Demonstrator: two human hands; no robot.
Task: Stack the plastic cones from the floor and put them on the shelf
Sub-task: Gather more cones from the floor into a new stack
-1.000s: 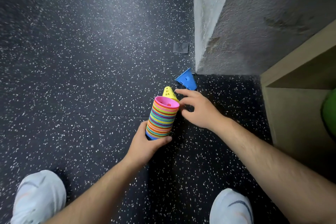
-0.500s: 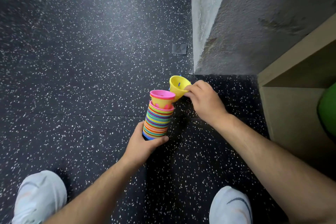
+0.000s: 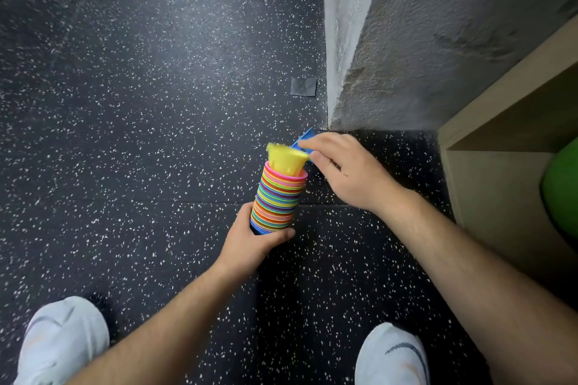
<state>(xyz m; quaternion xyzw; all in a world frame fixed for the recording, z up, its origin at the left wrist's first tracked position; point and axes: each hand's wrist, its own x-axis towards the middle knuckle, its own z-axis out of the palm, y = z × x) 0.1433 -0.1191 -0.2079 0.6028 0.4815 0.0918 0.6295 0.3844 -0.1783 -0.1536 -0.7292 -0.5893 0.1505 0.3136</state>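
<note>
My left hand [image 3: 253, 247] grips the bottom of a tall stack of coloured plastic cones [image 3: 278, 197], held tilted above the floor. A yellow cone [image 3: 286, 159], blurred, sits in the top of the stack. My right hand [image 3: 350, 172] hovers just right of it, thumb and forefinger apart beside the yellow rim. A blue cone [image 3: 305, 137] lies on the floor behind those fingers, mostly hidden by them. A wooden shelf [image 3: 500, 103] stands at the right edge.
A grey wall corner [image 3: 344, 40] juts out just beyond the blue cone. A green ball [image 3: 561, 191] sits in the shelf's compartment. A grey patch [image 3: 303, 86] lies on the speckled black floor. My white shoes [image 3: 62, 341] [image 3: 394, 356] stand below.
My right hand picked the yellow cone off the floor, carried it left and dropped it into the top of the stack. The fingers have come off it. The blue cone stayed put.
</note>
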